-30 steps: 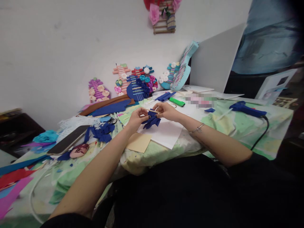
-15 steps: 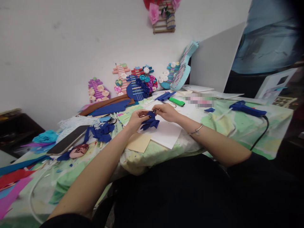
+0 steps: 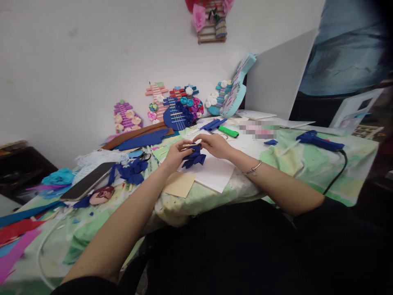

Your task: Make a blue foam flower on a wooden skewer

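Between my two hands is a dark blue crepe-paper flower (image 3: 195, 159), its petals hanging down over a white sheet (image 3: 216, 172). My left hand (image 3: 178, 155) pinches the flower from the left, thumb and fingers closed on its upper part. From the right, my right hand (image 3: 215, 144) has its fingertips closed at the top of the flower, touching the left fingers. The fingers partly cover the flower's upper end. A tan paper square (image 3: 179, 183) lies just below, near the table edge.
A blue glue gun (image 3: 321, 141) with a black cord rests at the right. Behind my hands are a green lighter (image 3: 228, 131) and blue paper strips (image 3: 213, 124). Left lie a phone (image 3: 89, 180) and blue scraps (image 3: 132, 171). Decorated paper guitars (image 3: 176, 114) lean against the wall.
My right fingers have shifted slightly left and over the flower's top, closer to my left fingers. The flower stays in nearly the same place.
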The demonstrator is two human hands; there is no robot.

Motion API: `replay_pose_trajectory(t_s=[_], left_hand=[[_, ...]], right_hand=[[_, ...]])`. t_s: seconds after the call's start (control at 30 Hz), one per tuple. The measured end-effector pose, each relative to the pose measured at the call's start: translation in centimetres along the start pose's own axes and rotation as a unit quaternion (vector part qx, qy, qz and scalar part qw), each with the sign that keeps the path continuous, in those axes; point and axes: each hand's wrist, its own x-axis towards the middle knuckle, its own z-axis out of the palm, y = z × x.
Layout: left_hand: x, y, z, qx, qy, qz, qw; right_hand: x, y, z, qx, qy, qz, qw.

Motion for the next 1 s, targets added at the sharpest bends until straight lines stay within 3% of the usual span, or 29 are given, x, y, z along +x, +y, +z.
replay_pose_trajectory(t_s=[0.23,0.47,0.7,1.0], left_hand=[[-0.16,0.44,0.02,-0.022,0.013,-0.033,0.999],[-0.22,0.86,0.36,-0.018,0.042,-0.05,0.998],[0.08,0.32,0.16,0.005,0.056,-0.026,0.998],[0.08,0.28,0.1,0.026,0.051,-0.01,0.998]], right_hand=[[0.0,0.39,0.23,0.018,0.027,-0.008,0.999],[0.08,0.44,0.13,0.008,0.013,-0.027,1.0],[0.1,0.25,0.1,0.017,0.007,-0.041,0.999],[0.05,0.46,0.71,0.062,0.064,-0.014,0.996]])
